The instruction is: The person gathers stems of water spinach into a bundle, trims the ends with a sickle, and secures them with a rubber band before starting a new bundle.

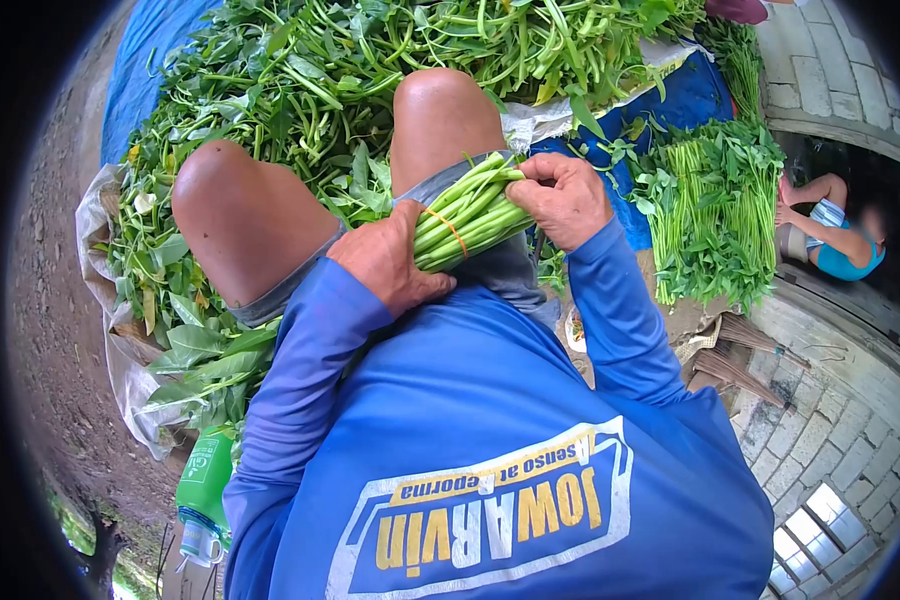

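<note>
The left hand (pixel 395 258) has its fingers closed round a bundle (pixel 470 212) of green stems over the lap, an orange band (pixel 448 232) about it, while the right hand (pixel 572 203), thumb and fingers bent close together, touches the stem ends, though I cannot tell whether it grips any. Beyond the knees, loose greens (pixel 310 95) heap over the blue tarp (pixel 135 85), and more bunches (pixel 698 225) lie at its right edge.

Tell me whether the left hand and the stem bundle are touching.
Touching. The head view shows the left hand curled against the bundle, with no gap showing between them.
</note>
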Available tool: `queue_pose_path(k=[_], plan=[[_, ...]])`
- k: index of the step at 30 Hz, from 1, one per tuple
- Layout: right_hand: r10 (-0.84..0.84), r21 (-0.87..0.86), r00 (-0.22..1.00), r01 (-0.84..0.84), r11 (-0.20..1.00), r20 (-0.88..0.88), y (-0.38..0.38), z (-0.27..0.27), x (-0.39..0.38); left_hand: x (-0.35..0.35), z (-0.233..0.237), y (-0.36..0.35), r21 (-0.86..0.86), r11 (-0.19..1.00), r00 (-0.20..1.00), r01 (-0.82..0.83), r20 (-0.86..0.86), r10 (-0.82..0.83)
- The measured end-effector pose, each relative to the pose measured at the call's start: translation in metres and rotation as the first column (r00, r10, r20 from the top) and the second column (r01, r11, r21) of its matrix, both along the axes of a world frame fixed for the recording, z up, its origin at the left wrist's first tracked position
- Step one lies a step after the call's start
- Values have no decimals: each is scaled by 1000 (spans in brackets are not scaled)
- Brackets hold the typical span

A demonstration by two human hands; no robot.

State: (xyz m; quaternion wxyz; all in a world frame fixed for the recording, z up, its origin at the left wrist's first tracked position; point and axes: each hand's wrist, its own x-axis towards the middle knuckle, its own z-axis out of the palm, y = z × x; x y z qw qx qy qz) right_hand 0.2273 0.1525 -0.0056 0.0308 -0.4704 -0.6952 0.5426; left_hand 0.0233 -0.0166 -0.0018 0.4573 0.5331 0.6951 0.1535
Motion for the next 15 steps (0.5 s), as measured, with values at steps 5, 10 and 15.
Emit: queue_pose_path(k=[5,10,15], plan=[[-416,-389,655,198,900,-630,12,5,8,-7,-2,1,-65,998,999,-21,49,24],[-223,-294,955,160,942,-197,16,2,35,-40,2,-1,-141,967,733,-211,632,252],[-228,-438,577,-255,862,-785,-54,5,-70,-60,20,-1,-97,995,539,17,839,72]])
